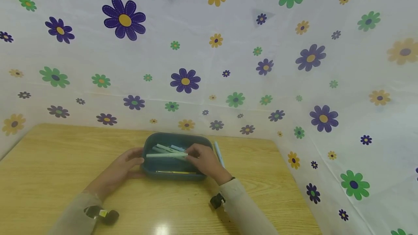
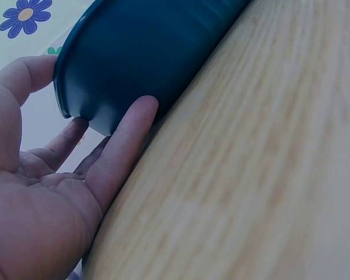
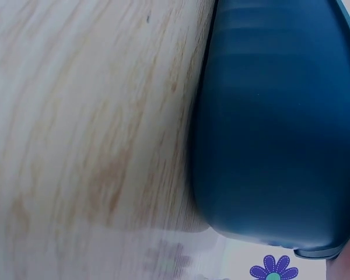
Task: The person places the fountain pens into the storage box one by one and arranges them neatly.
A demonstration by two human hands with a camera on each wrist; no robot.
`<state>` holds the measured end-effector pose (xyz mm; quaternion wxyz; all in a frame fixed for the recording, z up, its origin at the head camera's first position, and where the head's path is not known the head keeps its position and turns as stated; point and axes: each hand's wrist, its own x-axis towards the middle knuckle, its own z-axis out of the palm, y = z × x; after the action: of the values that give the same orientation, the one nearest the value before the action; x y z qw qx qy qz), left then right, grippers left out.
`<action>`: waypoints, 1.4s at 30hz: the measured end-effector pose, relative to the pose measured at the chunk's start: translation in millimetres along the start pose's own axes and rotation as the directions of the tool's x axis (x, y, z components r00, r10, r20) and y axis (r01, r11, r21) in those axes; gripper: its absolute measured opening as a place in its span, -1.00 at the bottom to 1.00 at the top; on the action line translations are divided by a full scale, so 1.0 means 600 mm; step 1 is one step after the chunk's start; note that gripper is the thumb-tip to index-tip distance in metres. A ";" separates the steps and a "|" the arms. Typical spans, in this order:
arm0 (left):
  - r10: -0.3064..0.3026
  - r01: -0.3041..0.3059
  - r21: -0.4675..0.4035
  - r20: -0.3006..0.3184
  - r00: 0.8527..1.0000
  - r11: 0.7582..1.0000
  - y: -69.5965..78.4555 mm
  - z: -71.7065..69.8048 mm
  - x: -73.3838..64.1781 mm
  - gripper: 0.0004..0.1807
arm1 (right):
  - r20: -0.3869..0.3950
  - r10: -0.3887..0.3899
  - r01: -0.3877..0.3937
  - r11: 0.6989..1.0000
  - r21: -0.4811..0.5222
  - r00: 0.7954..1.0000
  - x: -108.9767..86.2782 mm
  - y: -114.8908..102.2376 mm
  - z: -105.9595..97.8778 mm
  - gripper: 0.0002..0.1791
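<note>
A dark teal plastic bin (image 1: 151, 171) sits on the wooden table, with several pale green and light blue pens inside. My left hand (image 1: 125, 164) is at the bin's left end. In the left wrist view, the fingers of that left hand (image 2: 52, 181) are spread and touch the bin's end wall (image 2: 134, 64) and rim. Over the bin's right half, my right hand (image 1: 204, 160) pinches one end of a pale green pen (image 1: 164, 155), which lies level across the opening. Only a sliver of the right hand (image 3: 345, 259) shows in the right wrist view, beside the bin's outer wall (image 3: 274, 128).
A light blue pen (image 1: 219, 153) lies on the table just right of the bin. Along the bin's near inside is a thin yellow stick (image 1: 176, 172). A white flower-printed sheet (image 1: 196, 57) stands behind and to the right of the wooden table (image 1: 156, 206).
</note>
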<state>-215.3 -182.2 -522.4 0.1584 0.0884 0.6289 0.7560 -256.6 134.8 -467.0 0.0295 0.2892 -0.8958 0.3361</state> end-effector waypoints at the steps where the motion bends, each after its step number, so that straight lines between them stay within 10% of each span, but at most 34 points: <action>1: 0.004 -0.004 0.000 0.001 1.000 1.000 0.000 0.000 0.000 -0.32 | -0.003 0.001 -0.001 1.000 -0.002 1.000 0.000 0.000 0.000 -0.85; 42: 0.010 -0.010 -0.043 0.006 1.000 0.999 0.000 0.001 0.003 -0.35 | -0.154 -0.052 0.071 0.990 0.124 0.987 0.002 0.023 -0.031 -0.83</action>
<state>-216.5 -181.1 -522.4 0.1585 0.0903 0.6117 0.7698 -267.4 154.2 -460.3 0.0886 0.2920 -0.8579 0.4133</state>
